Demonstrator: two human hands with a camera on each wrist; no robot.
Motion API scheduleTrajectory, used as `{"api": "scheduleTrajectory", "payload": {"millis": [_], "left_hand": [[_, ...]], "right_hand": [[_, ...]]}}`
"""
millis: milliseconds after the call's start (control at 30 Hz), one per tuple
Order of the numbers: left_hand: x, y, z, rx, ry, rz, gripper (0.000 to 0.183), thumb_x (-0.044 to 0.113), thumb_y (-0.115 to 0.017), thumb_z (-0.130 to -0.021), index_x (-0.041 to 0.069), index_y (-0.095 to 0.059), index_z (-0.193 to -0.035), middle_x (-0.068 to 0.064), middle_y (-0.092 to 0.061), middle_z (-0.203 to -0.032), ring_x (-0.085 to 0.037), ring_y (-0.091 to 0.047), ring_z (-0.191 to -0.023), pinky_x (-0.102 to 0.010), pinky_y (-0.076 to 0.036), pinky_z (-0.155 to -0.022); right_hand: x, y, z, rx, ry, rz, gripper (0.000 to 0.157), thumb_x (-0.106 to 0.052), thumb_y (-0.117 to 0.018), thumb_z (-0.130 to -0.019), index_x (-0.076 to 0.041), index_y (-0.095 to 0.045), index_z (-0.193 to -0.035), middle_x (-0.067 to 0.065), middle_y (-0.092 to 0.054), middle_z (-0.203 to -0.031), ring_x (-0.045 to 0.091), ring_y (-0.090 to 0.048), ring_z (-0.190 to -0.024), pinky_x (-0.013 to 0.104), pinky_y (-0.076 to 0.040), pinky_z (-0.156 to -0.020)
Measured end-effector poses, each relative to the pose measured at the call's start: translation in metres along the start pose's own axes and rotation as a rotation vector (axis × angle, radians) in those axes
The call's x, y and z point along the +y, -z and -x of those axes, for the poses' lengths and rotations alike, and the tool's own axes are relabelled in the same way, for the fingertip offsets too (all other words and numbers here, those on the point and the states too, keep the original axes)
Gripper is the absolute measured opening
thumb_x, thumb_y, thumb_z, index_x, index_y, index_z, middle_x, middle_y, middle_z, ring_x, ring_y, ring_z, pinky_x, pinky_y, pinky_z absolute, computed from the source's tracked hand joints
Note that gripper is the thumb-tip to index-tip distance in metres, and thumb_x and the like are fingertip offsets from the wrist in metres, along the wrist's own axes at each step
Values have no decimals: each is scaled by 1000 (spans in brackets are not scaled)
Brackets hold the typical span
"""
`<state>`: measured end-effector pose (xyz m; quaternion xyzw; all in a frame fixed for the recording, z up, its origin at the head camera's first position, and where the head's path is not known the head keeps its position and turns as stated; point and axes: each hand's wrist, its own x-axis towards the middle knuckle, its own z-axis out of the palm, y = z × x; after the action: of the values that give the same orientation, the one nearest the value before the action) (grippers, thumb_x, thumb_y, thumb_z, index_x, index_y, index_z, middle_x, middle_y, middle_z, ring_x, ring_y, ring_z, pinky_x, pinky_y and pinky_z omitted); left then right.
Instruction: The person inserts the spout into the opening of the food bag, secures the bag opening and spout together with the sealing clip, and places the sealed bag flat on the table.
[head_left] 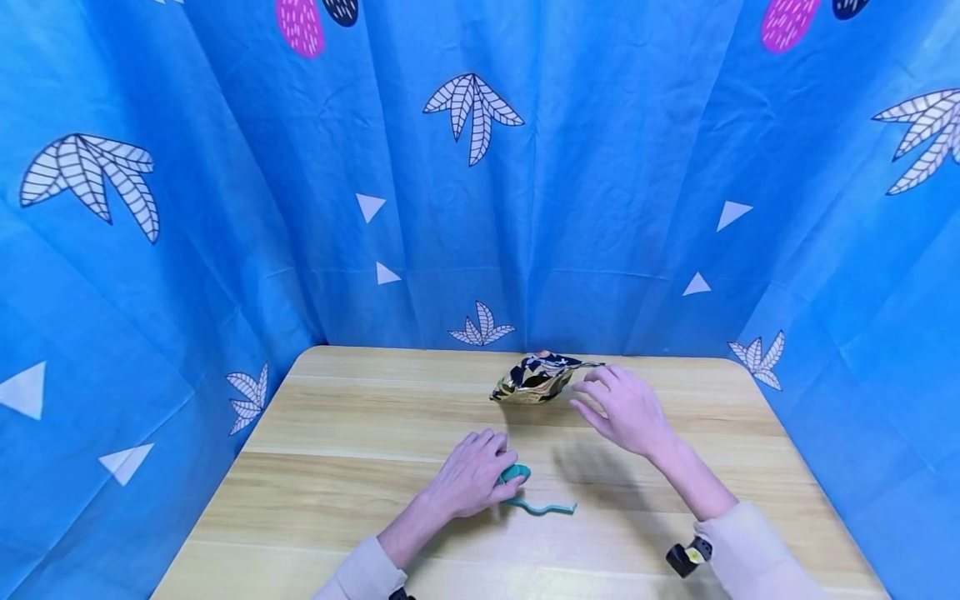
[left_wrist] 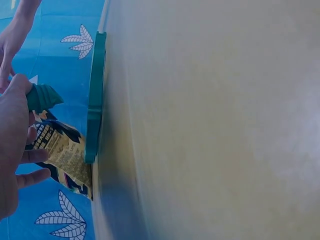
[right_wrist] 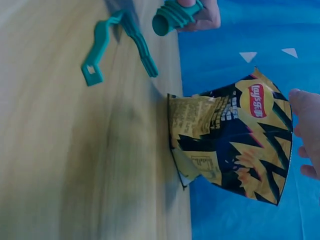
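My left hand pinches a green ribbed spout just above the table; the right wrist view shows its hollow round end. Below that hand a green bag clip lies on the wood, its two arms spread apart at an angle in the right wrist view. A gold and black Lay's chip bag stands toward the back of the table. Beside its top edge is my right hand, fingers loosely bent and not closed round it; whether a fingertip touches the bag I cannot tell.
The light wooden table reaches back to a blue curtain with white leaf prints, which hangs along the back and both sides. A black wrist camera sits at the right sleeve.
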<state>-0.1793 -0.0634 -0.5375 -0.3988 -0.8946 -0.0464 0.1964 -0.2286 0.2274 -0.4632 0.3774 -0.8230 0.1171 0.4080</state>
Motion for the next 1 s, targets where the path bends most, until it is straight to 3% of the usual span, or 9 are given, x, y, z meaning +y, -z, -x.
{"api": "scheduleTrajectory", "payload": {"millis": [133,233,500,1000], "left_hand": [[-1,0,0,-2,8,-3,32,56,-43,-96,29,-48,-80,9,-43,-88,-9,-39,-79,-25,-40,-73],[-2,-1,0,9,8,-9,33,56,-43,-96,29,-50,-81,9,-44,-89,-10,-40,-80,-26,-42,-74],[-3,-1,0,1,8,-2,33,56,-43,-96,28,-51,-81,9,-45,-90,-10,-41,-80,-25,-40,-72],[-4,-3,2,-5,21,-10,32,57,-43,-96,29,-51,-82,9,-46,-90,-9,-41,-81,-25,-41,-72]], "right_hand": [[7,-3,-4,14,-7,10,29,-41,-60,-93,-15,-72,-95,4,-67,-91,24,-63,-84,38,-54,-64],[12,-5,-5,31,-21,19,32,-42,-58,-93,-14,-73,-98,6,-67,-94,26,-62,-88,40,-54,-66],[18,-12,-10,51,-39,52,26,-34,-67,-85,-13,-72,-101,7,-67,-97,28,-62,-93,42,-53,-73],[28,-33,-15,14,-10,76,21,-32,-69,-83,-15,-72,-96,5,-69,-93,26,-63,-88,39,-53,-65]]}}
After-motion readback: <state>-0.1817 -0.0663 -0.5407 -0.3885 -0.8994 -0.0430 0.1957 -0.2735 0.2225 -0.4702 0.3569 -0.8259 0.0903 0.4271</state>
